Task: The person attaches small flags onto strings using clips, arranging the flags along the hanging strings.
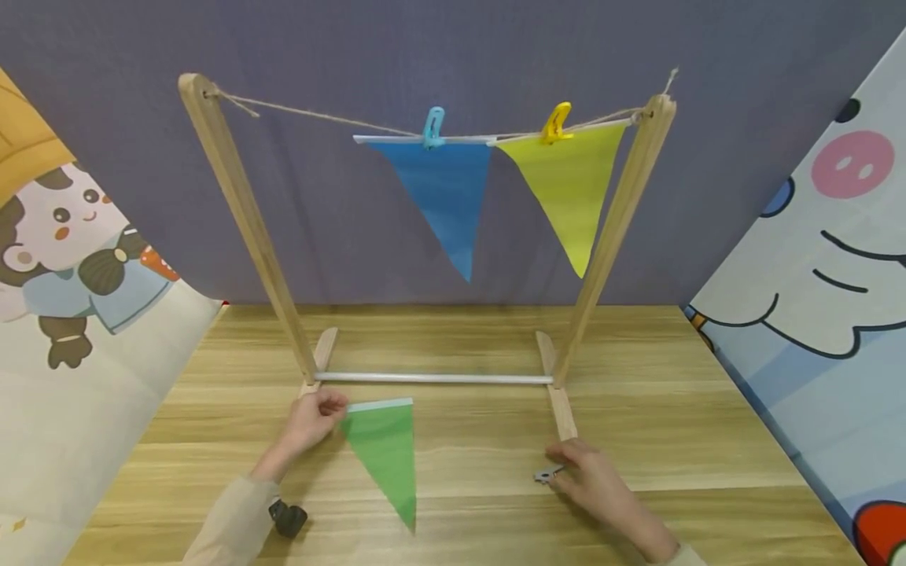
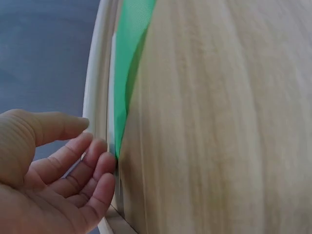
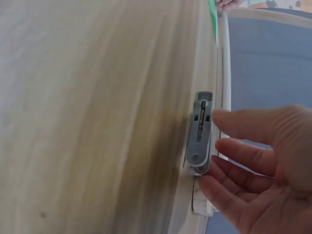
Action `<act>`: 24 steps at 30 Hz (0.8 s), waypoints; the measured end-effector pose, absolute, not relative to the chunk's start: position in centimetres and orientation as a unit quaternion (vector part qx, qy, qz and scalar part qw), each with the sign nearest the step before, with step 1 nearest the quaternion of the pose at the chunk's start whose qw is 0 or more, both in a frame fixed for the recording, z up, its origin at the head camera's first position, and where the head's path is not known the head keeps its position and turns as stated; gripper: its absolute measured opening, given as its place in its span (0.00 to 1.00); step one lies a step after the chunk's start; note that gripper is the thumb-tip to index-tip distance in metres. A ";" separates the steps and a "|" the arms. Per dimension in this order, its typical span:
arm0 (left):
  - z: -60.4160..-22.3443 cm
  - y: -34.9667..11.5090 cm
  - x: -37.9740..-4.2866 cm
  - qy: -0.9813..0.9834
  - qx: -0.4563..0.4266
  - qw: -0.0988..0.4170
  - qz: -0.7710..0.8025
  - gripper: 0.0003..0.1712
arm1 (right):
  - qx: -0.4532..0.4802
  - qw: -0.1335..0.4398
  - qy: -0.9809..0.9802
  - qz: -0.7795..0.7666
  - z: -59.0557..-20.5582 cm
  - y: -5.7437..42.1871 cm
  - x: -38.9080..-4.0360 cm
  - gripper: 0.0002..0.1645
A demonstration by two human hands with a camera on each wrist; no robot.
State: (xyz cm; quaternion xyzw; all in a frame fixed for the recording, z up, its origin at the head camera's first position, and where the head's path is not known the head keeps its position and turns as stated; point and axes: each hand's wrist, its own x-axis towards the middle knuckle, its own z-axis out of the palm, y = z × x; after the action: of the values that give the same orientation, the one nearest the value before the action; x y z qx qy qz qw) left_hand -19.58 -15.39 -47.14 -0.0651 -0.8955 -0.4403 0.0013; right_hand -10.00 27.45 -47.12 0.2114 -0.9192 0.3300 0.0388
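Note:
A green triangular flag (image 1: 385, 448) with a white top strip lies on the table. My left hand (image 1: 314, 417) is at the left end of that strip. Its fingers are loosely bent and the thumb stands apart in the left wrist view, with fingertips right at the green corner (image 2: 119, 131). Near the right foot of a wooden frame, my right hand (image 1: 587, 479) holds a small grey clothespin (image 3: 199, 129) at its fingertips. The clothespin's metal spring faces the right wrist camera.
The frame has two wooden posts (image 1: 248, 220) joined by a white rod (image 1: 432, 379). From its string (image 1: 311, 114) hang a blue flag (image 1: 449, 196) under a light-blue clothespin (image 1: 433, 127) and a yellow flag (image 1: 573, 181) under a yellow one (image 1: 557, 124). A black object (image 1: 288, 519) is by the left sleeve.

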 end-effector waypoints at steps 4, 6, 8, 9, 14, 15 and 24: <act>-47.1 -15.5 -19.3 -0.906 -0.067 -0.005 -0.418 0.07 | 0.200 0.035 -0.937 0.285 -47.2 27.4 -9.9 0.19; -47.0 -15.5 -19.2 -0.911 -0.074 -0.009 -0.406 0.07 | 0.195 0.037 -0.943 0.269 -47.3 27.3 -9.9 0.19; -46.8 -15.5 -19.2 -0.917 -0.082 -0.009 -0.391 0.07 | 0.188 0.035 -0.947 0.256 -47.2 27.3 -9.9 0.20; -46.7 -15.4 -19.2 -0.920 -0.088 -0.007 -0.381 0.07 | 0.184 0.034 -0.950 0.250 -47.1 27.2 -9.9 0.20; -46.6 -15.0 -19.2 -0.935 -0.113 -0.005 -0.337 0.08 | 0.167 0.026 -0.959 0.227 -46.7 27.2 -9.6 0.20; -46.6 -15.0 -19.1 -0.937 -0.116 -0.006 -0.330 0.08 | 0.164 0.026 -0.961 0.223 -46.6 27.2 -9.6 0.20; -46.5 -14.7 -18.7 -0.949 -0.120 -0.006 -0.292 0.06 | 0.166 0.031 -0.961 0.217 -46.5 27.6 -9.3 0.19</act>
State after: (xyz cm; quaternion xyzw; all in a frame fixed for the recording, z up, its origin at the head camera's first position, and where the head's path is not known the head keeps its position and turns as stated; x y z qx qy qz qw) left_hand -18.66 -14.75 -46.53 -0.1201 -0.9488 -0.2920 -0.0063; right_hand -9.30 27.55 -46.47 0.1662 -0.9614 0.2172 0.0306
